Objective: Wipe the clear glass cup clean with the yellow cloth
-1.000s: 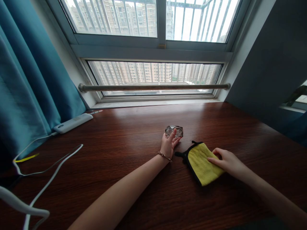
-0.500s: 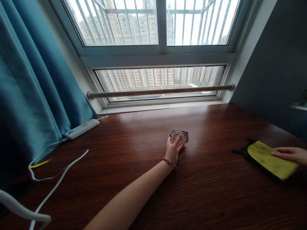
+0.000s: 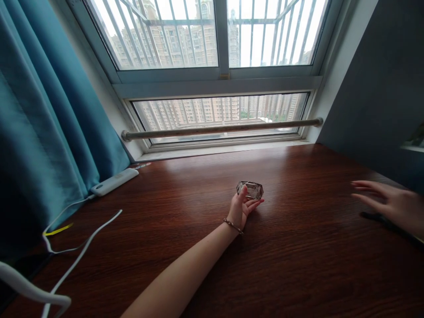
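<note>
A small faceted clear glass dish [image 3: 251,189] sits on the dark wooden table [image 3: 212,256]. My left hand [image 3: 243,208] lies beside it with thumb and fingers curled against its near side; a bead bracelet circles the wrist. My right hand [image 3: 389,204] hovers at the far right edge, fingers spread and holding nothing. Under it only a dark edge of the yellow cloth [image 3: 386,223] shows; the rest is hidden by the hand and the frame edge.
A white power strip [image 3: 114,181] lies at the back left with white cables [image 3: 82,251] trailing toward the near left corner. A teal curtain [image 3: 43,128] hangs on the left. A metal rail [image 3: 218,128] crosses the window behind the table. A dark wall stands at the right.
My right hand slid the yellow cloth from beside the dish to the far right, then lifted off it with fingers spread. My left hand stayed at the glass dish.
</note>
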`<move>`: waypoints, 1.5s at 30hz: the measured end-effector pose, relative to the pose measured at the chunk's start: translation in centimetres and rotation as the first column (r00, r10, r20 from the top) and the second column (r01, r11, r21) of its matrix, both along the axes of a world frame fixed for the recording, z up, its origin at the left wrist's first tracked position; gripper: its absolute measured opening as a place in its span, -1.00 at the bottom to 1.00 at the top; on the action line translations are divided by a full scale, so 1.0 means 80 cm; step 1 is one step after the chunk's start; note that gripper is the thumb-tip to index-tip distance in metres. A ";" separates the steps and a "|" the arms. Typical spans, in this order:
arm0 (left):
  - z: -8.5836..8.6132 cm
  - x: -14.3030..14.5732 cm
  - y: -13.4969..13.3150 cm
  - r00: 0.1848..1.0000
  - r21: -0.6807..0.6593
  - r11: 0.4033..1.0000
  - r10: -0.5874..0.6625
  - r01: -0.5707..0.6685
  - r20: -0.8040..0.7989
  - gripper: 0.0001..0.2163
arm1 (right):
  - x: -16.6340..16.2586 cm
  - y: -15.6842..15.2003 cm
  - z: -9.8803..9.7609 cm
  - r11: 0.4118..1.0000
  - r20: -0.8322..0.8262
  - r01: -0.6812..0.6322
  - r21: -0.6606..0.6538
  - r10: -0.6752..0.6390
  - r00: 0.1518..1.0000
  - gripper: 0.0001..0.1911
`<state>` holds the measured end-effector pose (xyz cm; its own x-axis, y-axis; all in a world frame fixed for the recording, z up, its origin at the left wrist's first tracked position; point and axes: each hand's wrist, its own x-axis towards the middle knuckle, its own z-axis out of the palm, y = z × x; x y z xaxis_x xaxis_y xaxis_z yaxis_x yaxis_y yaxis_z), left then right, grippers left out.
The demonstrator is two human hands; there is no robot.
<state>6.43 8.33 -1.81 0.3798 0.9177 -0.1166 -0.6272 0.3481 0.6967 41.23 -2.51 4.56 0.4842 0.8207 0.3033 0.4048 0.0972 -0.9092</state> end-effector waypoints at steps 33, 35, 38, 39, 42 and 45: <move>0.015 0.001 -0.032 0.826 0.024 0.830 -0.551 0.557 -0.119 -0.33 | -0.019 0.142 -0.037 0.845 0.217 0.040 -0.534 0.091 0.972 -0.77; 0.017 0.000 -0.031 0.814 0.011 0.819 -0.568 0.573 -0.118 -0.35 | 0.015 0.146 -0.037 0.814 0.203 0.100 -0.573 0.022 0.979 -0.75; 0.019 0.000 -0.027 0.805 -0.007 0.810 -0.583 0.586 -0.111 -0.37 | 0.069 0.152 -0.040 0.754 0.180 0.190 -0.629 -0.096 0.979 -0.74; 0.019 0.001 -0.026 0.803 -0.012 0.809 -0.586 0.588 -0.107 -0.37 | 0.087 0.154 -0.042 0.736 0.170 0.212 -0.643 -0.133 0.976 -0.73; 0.014 0.000 -0.024 0.810 -0.016 0.814 -0.580 0.581 -0.091 -0.38 | 0.140 0.159 -0.053 0.696 0.131 0.259 -0.669 -0.233 0.964 -0.76; 0.007 -0.002 -0.024 0.821 -0.003 0.824 -0.565 0.567 -0.081 -0.38 | 0.192 0.162 -0.066 0.673 0.069 0.259 -0.693 -0.296 0.953 -0.75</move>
